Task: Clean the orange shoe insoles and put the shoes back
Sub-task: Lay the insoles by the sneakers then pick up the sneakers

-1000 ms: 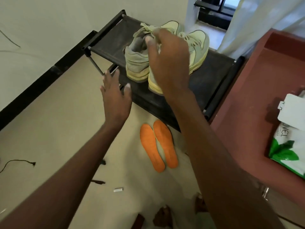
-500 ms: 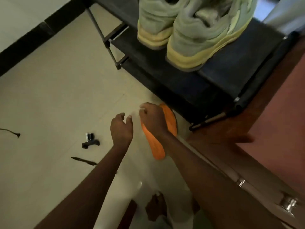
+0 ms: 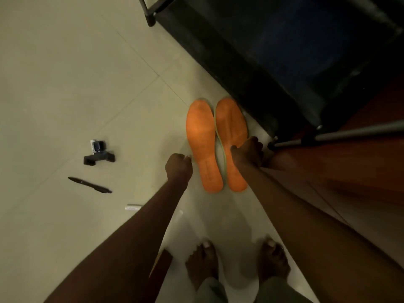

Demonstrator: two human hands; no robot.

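Your right fingers (image 3: 251, 147) curl onto the outer edge of the right insole (image 3: 231, 136), gripping its rim; your left hand (image 3: 178, 167) is balled up holding nothing, just left of the other insole (image 3: 202, 141). Two flat, matte orange insoles lie side by side on the smooth tiled floor (image 3: 76, 84). Beyond your right fingertips stands one black rack (image 3: 262, 51). Further left of your fist: one black pen (image 3: 89, 185), one small black clip-like gadget (image 3: 99, 153).

Frame dim overall, yellowish cast. Floor (image 3: 65, 62) evenly lit at upper left — rack (image 3: 284, 51) at upper right near black. Soft shadows at lower centre; slight softness, wide-angle bending at edges.
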